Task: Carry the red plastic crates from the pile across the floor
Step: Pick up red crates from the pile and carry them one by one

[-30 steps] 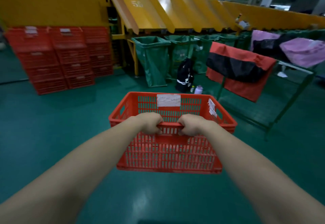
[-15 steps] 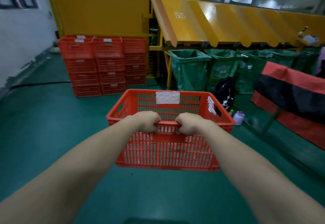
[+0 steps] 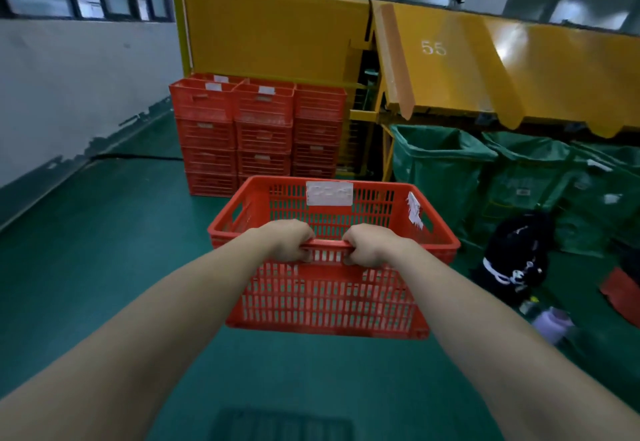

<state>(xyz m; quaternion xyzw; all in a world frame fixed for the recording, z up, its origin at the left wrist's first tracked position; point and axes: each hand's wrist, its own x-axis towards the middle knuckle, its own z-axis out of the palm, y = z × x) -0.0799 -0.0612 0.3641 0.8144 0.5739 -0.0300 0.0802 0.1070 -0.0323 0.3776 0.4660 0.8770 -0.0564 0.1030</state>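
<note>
Ahead of you on the green floor (image 3: pixel 104 250), the pile of red crates (image 3: pixel 256 128) stands stacked beside the yellow chute (image 3: pixel 485 69). Open green sacks (image 3: pixel 440 166), a black bag (image 3: pixel 516 253) and a lilac bottle (image 3: pixel 552 324) sit to the right. Your left hand (image 3: pixel 289 241) and right hand (image 3: pixel 369 244) each curl round the near rim of the slotted plastic crate (image 3: pixel 325 302), held clear of the floor, with a white label (image 3: pixel 329 193) on its far wall.

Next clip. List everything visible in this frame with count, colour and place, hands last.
carried crate: one, red, centre, off the floor
crate pile: many, red, stacked ahead left
chutes: several, yellow, upper right
sacks: several, green, under the chutes
backpack: one, black, floor right
bottle: one, lilac, floor beside backpack
left hand: one, grip on crate's near rim
right hand: one, grip on same rim
</note>
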